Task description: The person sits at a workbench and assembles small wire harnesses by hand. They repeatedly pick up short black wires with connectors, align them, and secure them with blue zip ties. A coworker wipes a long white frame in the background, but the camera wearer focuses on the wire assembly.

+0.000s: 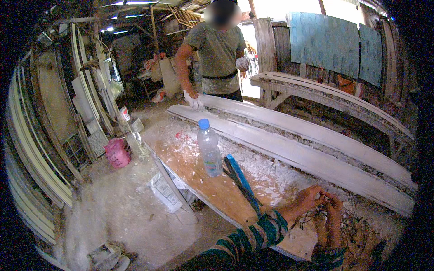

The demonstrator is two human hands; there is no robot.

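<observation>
Green-striped sleeve [246, 239] slants up from six o'clock. Dusty floor [104, 207] gives room at eight, beyond the workbench [226, 198] edge; white mouldings [289, 156] run ten to four. Left hand [308, 199] and right hand [333, 210] meet at four, fingertips bunched, anything pinched unclear, beside dark wiry strands [355, 226].

The counter [221, 194] is orange-brown, spattered with white. By its left edge, a clear, colourless bottle [210, 156] has a blue cap [204, 123]; one strip [239, 172] is bright blue, its neighbour black. The mouldings [271, 140] along the far edge are white. The left sleeve [251, 237] is banded dark green and tan.
</observation>
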